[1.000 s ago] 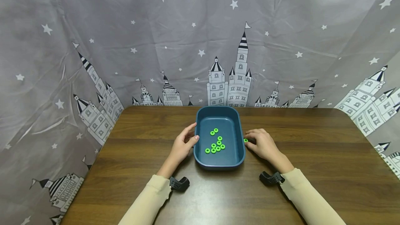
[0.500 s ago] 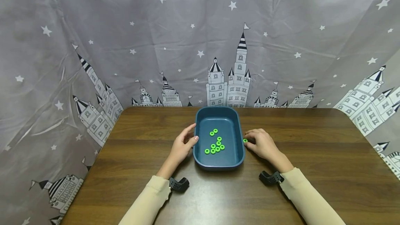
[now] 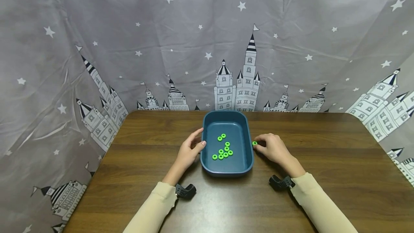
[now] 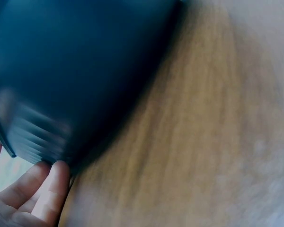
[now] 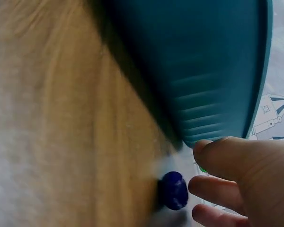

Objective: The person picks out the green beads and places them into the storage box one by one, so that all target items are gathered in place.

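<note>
A dark blue rectangular basin (image 3: 227,172) with rounded corners stands on the table, several small bright green rings (image 3: 225,155) on its floor. My left hand (image 3: 189,151) holds the basin's left side, thumb tip over the rim and other fingertips against the outer wall (image 4: 33,127). Just outside the right wall, my right hand (image 3: 272,149) pinches one green ring (image 3: 254,143) between thumb and fingers. In the right wrist view only a sliver of green shows behind the thumb. Close to the fingertips there lies a glossy dark blue rounded object (image 5: 174,190), hidden in the head view.
The brown wooden table (image 3: 323,146) stretches to both sides of the basin. Behind it hangs a grey curtain (image 3: 181,35) printed with castles and stars. A black wrist camera (image 3: 185,191) sits on each forearm, close above the tabletop.
The green ring in my right hand has shifted slightly up and more of it shows now. My right fingers have moved a little. The left hand and basin stay in place.
</note>
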Demonstrator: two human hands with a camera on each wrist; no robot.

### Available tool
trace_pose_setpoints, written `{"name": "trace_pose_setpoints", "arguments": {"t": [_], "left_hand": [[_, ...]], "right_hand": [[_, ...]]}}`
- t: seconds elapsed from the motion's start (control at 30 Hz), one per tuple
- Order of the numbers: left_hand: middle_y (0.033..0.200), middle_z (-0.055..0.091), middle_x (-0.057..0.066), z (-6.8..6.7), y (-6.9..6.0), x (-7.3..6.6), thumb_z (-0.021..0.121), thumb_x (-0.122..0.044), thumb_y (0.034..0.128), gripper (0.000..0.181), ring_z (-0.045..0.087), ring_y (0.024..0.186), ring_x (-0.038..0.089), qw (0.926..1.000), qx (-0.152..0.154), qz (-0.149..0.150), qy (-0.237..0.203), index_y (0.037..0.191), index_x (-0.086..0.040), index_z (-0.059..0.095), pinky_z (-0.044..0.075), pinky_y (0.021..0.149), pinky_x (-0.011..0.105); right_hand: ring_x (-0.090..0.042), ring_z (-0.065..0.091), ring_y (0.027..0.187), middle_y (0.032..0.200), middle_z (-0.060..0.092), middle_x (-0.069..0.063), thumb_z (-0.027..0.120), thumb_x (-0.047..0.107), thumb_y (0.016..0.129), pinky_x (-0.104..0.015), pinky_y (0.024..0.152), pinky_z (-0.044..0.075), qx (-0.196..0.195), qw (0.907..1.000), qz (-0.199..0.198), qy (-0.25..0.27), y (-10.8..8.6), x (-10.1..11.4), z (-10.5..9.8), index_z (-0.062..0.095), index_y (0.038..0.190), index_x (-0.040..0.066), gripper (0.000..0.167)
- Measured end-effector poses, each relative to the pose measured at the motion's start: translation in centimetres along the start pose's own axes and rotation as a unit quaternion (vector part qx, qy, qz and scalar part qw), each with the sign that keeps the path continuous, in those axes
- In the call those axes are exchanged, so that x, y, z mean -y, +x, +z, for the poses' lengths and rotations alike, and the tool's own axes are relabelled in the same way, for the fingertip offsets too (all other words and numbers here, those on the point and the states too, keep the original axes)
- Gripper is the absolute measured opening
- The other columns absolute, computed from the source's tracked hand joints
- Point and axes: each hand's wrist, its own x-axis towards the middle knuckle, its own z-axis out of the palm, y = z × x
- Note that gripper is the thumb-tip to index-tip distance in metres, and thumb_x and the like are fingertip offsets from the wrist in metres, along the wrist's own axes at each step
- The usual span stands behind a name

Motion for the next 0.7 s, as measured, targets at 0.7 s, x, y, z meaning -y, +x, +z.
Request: {"name": "trace_pose_setpoints", "arguments": {"t": [0.7], "left_hand": [[0.13, 0.064, 0.029, 0.0, 0.1, 0.1, 0.064, -0.013, 0.0994, 0.051, 0.068, 0.108, 0.037, 1.0, 0.001, 0.001, 0.005, 0.149, -0.01, 0.051, 0.062, 0.08, 0.035]], "right_hand": [[-0.022, 0.075, 0.074, 0.093, 0.079, -0.013, 0.076, 0.011, 0.089, -0.042, 0.07, 0.06, -0.033, 0.9971, -0.034, 0.06, 3.7, 4.0, -3.1, 0.077, 0.105, 0.0, 0.019]]}}
